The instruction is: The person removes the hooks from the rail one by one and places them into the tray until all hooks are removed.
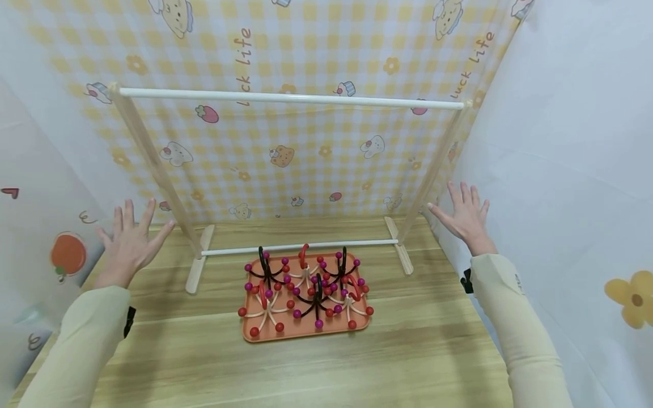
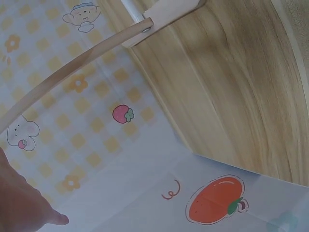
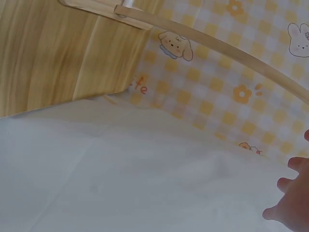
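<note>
My left hand [image 1: 129, 249] is held up beside the rack's left post with its fingers spread, holding nothing. Beyond the right post, my right hand [image 1: 466, 218] is also raised, fingers apart and empty. Only parts of the left hand [image 2: 21, 200] and right hand [image 3: 294, 198] show in the wrist views. Between the hands lies an orange tray [image 1: 285, 334] with several hook-topped, multi-armed hangers. Some have black arms, such as the front black hanger [image 1: 317, 300]; others are white, such as the white hanger [image 1: 268, 309]. Their arm tips carry red or purple balls.
Behind the tray stands a wooden rack with a white top bar [image 1: 291, 98], a lower bar [image 1: 301, 246], a left post [image 1: 153, 164] and a right post [image 1: 433, 164]. It rests on a wood-grain table [image 1: 306, 374]. A checkered cloth [image 1: 316, 62] hangs behind; pale cloth walls flank both sides.
</note>
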Demonstrator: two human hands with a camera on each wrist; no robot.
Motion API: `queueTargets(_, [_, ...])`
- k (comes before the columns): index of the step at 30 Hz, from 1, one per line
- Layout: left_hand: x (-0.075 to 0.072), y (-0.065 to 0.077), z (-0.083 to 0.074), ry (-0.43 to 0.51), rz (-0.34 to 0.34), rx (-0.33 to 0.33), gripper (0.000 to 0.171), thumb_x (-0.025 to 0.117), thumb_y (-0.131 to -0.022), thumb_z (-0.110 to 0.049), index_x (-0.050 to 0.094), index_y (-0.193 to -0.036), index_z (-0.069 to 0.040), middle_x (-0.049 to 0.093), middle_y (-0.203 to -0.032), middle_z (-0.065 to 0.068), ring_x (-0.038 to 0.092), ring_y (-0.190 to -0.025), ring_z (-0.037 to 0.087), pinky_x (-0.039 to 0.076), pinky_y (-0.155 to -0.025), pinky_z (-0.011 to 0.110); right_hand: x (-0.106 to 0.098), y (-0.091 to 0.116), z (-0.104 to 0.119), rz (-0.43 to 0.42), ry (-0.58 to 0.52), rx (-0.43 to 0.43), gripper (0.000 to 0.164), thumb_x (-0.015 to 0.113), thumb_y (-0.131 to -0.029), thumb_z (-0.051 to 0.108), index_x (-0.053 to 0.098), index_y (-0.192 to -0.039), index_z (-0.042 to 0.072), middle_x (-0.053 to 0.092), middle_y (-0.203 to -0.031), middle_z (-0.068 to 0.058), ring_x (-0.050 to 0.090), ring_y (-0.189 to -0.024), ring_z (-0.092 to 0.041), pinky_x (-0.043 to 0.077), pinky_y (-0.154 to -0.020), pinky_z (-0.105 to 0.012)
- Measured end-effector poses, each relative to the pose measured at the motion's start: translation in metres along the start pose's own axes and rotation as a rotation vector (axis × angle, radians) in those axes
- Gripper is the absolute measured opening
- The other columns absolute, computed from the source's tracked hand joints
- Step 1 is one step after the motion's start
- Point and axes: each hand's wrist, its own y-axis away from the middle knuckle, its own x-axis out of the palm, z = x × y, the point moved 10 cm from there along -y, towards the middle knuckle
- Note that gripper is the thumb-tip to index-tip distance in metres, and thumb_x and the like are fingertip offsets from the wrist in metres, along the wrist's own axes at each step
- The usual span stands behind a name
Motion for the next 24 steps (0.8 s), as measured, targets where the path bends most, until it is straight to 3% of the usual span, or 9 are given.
queueTargets(7, [0.0, -0.003, 0.0, -0.006, 0.003, -0.003, 0.07, 0.025, -0.088, -0.056, -0.005, -0.141, -0.022, -0.021, -0.139, 0.023, -0.025, -0.122, 0.037, -0.013, -0.077, 0.071, 0.004, -0.001, 0.001, -0.001, -0.01, -0.013, 0.08, 0.038, -0.084, 0.059, 0.015, -0.141, 0.008, 0.005, -0.142, -0.025, -0.006, -0.128, -0.039, -0.013, -0.09, -0.062])
queueTargets(19, [-0.002, -0.002, -0.002, 0.013, -0.01, -0.001, 0.07, 0.026, -0.089, -0.055, -0.003, -0.142, -0.019, -0.024, -0.139, 0.02, -0.026, -0.122, 0.034, -0.015, -0.079, 0.07, 0.006, -0.001, 0.004, -0.04, -0.035, -0.038, 0.078, 0.039, -0.084, 0.058, 0.021, -0.139, 0.007, 0.01, -0.142, -0.024, -0.002, -0.129, -0.038, -0.01, -0.091, -0.061])
queueTargets(21, [-0.004, -0.001, -0.005, 0.016, -0.033, 0.012, 0.07, 0.027, -0.089, -0.054, 0.0, -0.142, -0.018, -0.021, -0.14, 0.02, -0.024, -0.123, 0.034, -0.014, -0.08, 0.069, 0.008, -0.001, 0.005, -0.043, -0.038, -0.041, 0.077, 0.039, -0.084, 0.058, 0.022, -0.139, 0.006, 0.01, -0.142, -0.024, -0.001, -0.129, -0.038, -0.01, -0.091, -0.061])
queueTargets(24, [-0.009, 0.001, -0.019, 0.016, -0.12, 0.072, 0.065, 0.031, -0.09, -0.049, 0.014, -0.142, -0.014, -0.004, -0.143, 0.023, -0.012, -0.127, 0.037, -0.008, -0.085, 0.068, 0.011, 0.0, 0.009, -0.071, -0.05, -0.059, 0.073, 0.042, -0.084, 0.055, 0.027, -0.136, 0.005, 0.014, -0.141, -0.023, 0.004, -0.128, -0.039, -0.006, -0.093, -0.061])
